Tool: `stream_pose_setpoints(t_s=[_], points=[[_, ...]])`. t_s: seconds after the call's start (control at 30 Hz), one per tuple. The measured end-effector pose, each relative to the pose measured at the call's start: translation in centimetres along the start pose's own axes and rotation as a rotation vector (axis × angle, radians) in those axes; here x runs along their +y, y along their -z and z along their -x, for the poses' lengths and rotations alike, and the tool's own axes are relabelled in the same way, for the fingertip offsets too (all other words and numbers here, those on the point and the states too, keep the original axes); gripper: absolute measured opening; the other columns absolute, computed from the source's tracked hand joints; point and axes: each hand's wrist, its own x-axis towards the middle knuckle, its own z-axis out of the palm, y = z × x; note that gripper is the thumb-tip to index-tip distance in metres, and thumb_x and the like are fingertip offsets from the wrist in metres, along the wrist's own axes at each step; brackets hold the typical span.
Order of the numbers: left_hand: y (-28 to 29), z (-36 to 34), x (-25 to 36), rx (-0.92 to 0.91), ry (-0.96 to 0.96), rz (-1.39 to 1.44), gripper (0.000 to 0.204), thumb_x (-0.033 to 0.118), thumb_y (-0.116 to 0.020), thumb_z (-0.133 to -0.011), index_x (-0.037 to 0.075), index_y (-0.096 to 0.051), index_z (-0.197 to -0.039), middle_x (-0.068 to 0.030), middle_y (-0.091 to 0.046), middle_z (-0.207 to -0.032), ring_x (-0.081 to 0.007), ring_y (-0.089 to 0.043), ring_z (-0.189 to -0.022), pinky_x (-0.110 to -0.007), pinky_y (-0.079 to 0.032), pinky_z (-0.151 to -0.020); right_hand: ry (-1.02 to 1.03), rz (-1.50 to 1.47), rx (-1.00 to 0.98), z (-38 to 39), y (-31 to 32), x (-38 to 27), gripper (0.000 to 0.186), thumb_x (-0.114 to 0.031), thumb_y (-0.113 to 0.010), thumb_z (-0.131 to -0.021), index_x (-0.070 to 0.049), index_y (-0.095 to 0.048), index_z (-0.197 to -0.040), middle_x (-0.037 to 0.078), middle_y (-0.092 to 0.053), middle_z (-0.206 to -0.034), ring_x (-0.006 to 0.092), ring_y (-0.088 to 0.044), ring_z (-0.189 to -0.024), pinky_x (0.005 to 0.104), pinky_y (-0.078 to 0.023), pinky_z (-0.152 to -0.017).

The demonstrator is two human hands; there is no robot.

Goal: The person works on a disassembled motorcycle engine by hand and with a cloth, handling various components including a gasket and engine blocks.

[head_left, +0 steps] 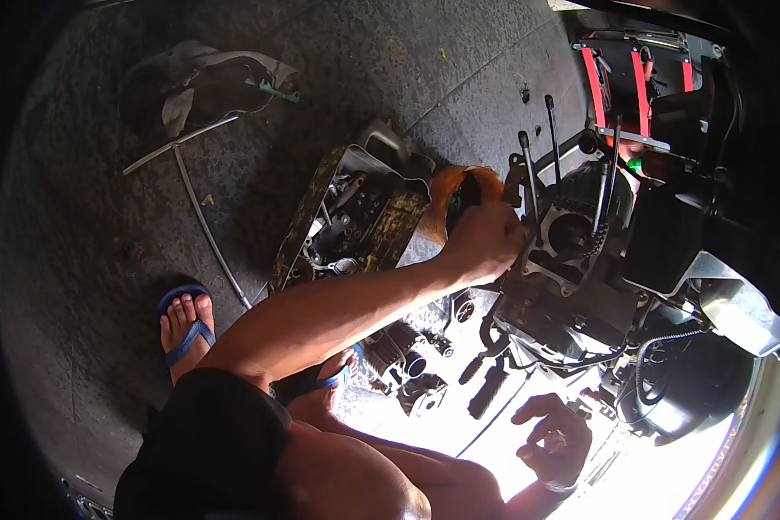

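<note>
The left hand [485,244] mostly shows its back beside the engine [585,308]; whether its grip holds anything cannot be told. The right hand [558,444] curls loosely around a gap, above glare-washed floor [510,414]. Farther off, shadow obscures a crumpled cloth [182,66].

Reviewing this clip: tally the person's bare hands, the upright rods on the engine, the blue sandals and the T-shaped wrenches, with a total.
Bare hands: 2
Upright rods: 4
Blue sandals: 2
T-shaped wrench: 1
Total: 9
</note>
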Motion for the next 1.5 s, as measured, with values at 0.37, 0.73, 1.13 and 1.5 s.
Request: stream_pose_setpoints(t_s=[0.37,0.73,1.13,1.5], points=[[0.7,-0.1,1.4,0.006,0.077,0.071,0.024,0.02,-0.057,-0.089,-0.002,-0.066,-0.087,-0.0207,-0.066,-0.075,-0.0317,-0.066,-0.075,-0.043,-0.049,-0.069,-0.007,-0.029,0.001,0.3,0.4,0.3,0.029,-0.019,-0.085,-0.071,-0.003,-0.06,-0.072,0.019,-0.067,-0.094,0.0259,-0.061,-0.093,0.0376,-0.046,-0.079],[0.8,-1.4,0.4,0.103,-0.208,-0.1,0.012,0.013,-0.056,-0.092,0.001,-0.061,-0.092,-0.0201,-0.066,-0.084,-0.0344,-0.066,-0.079,-0.044,-0.05,-0.068,-0.004,-0.043,0.016,0.2,0.4,0.6,0.023,-0.008,-0.083,-0.063,-0.005,-0.062,-0.072,0.016,-0.071,-0.093,0.0255,-0.064,-0.09,0.0377,-0.047,-0.078],[1.6,-4.0,-0.9,-0.119,-0.636,-0.228,0.013,0.008,-0.068,-0.081,0.013,-0.062,-0.091,-0.0045,-0.06,-0.097,-0.0264,-0.058,-0.098,-0.041,-0.048,-0.081,0.007,-0.03,0.024,0.3,0.5,0.8,0.024,-0.008,-0.083,-0.062,-0.006,-0.062,-0.073,0.015,-0.071,-0.093,0.0257,-0.064,-0.089,0.0384,-0.047,-0.078],[1.5,-4.7,-1.3,-0.16,-0.785,-0.23,0.014,0.01,-0.069,-0.078,0.017,-0.065,-0.088,-0.0013,-0.057,-0.092,-0.0234,-0.058,-0.095,-0.04,-0.047,-0.083,0.021,-0.033,0.02,0.2,0.5,1.1,0.024,-0.009,-0.083,-0.062,-0.006,-0.062,-0.073,0.015,-0.071,-0.092,0.0268,-0.065,-0.09,0.0388,-0.048,-0.078]])
